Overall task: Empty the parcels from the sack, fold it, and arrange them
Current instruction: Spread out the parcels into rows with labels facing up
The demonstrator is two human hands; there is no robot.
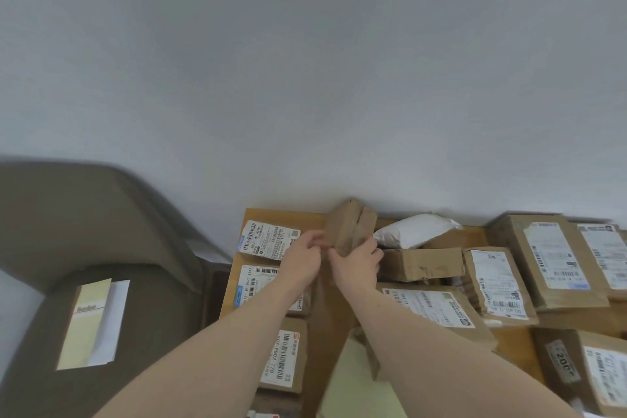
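Both hands, left (302, 256) and right (356, 265), pinch small brown box (351, 226) over crowded tabletop (251, 214); best set flat beside labelled parcels (269, 239).

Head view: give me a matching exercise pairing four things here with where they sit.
Things:
1. small brown box
2. white padded mailer
3. cream booklet
4. box with a "200" sticker

Places:
A. on the chair seat
B. bottom right corner
C. between both hands, by the wall
D. atop boxes, right of the hands

Pairs: 1-C, 2-D, 3-A, 4-B
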